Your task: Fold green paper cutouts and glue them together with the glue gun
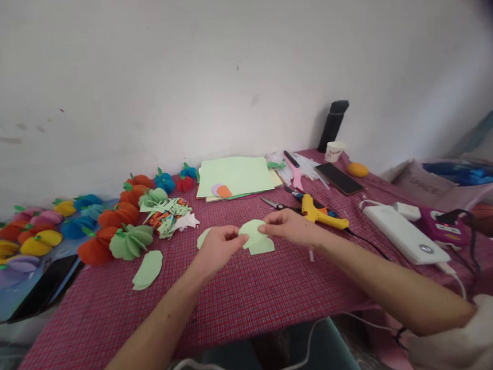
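Observation:
Between my two hands is a pale green paper cutout [253, 230] with a rounded top edge. My left hand [221, 243] pinches its left side between thumb and fingers. On the opposite side, my right hand [287, 227] grips the edge the same way. Another pale green paper piece [262, 247] shows just below it; whether the two are joined I cannot tell. Part of a further green cutout [203, 237] peeks out behind my left hand. Farther left lies a small stack of green paper cutouts [148, 269]. A yellow glue gun [324, 215] rests right of my right hand, beside scissors [276, 204].
Colourful paper pumpkins [122, 214] crowd the left side, near paper scraps [169, 216]. Green paper sheets [237, 173] lie at the back. To the right are a phone [339, 178], a paper cup [334, 151], a black bottle [333, 125], a white power bank [401, 235] and cords.

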Available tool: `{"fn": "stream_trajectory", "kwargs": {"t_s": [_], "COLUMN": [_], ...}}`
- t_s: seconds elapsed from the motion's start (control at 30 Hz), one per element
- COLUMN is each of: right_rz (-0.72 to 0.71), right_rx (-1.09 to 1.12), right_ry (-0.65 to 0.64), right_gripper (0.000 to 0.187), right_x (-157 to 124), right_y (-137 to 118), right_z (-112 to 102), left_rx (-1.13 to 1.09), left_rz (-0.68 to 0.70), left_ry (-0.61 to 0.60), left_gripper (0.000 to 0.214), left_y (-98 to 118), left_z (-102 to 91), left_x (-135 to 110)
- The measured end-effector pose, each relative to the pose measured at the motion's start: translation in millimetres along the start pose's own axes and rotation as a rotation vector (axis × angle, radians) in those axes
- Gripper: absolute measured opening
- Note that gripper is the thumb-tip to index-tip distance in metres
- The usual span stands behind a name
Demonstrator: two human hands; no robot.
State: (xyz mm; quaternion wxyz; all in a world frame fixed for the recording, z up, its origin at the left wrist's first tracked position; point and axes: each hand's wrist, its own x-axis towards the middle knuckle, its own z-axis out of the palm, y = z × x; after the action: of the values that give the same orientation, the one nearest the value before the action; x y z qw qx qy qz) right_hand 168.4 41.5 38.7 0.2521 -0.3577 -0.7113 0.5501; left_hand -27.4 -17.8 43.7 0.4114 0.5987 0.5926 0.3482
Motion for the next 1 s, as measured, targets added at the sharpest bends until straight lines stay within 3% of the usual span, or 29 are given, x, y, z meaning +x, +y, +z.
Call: {"fn": "stream_trajectory", "kwargs": {"t_s": [0.2, 0.27, 0.4, 0.57, 0.77, 0.9, 1.0], "right_rz": [-0.012, -0.008, -0.010, -0.019, -0.052, -0.025, 0.040], "right_rx": [0.008, -0.002, -0.003, -0.003, -0.010, 0.018, 0.053], "right_ry": [0.122, 0.159, 0.172, 0.110, 0.032, 0.036, 0.067], "right_gripper": [0.028, 0.029, 0.029, 0.025, 0.019, 0.018, 0.018], "right_x": [2.3, 4.1, 8.2, 7.9, 8.4, 12.9, 14.8], "right_y": [7.1, 9.8, 16.7, 21.5, 24.4, 27.8, 29.9], "right_z": [-10.4, -11.7, -9.4, -15.6, -26.6, -31.9, -35.8], "left_rx": [-0.110, -0.142, -0.093, -0.011, 0.002, 0.042, 0.142], "left_rz": [-0.009, 0.001, 0.024, 0.021, 0.002, -0.019, -0.010], "left_ry": [0.196, 0.181, 0.021, 0.062, -0.006, 0.025, 0.129], "left_gripper": [0.044, 0.044, 0.032, 0.029, 0.032, 0.031, 0.033], "left_y": [3.5, 3.0, -6.2, -21.3, -23.2, -20.8, -23.7], "left_z": [2.5, 4.0, 13.5, 21.8, 27.0, 19.2, 9.7], "left_x": [10.1, 12.9, 19.7, 26.4, 24.4, 23.0, 23.5]}}
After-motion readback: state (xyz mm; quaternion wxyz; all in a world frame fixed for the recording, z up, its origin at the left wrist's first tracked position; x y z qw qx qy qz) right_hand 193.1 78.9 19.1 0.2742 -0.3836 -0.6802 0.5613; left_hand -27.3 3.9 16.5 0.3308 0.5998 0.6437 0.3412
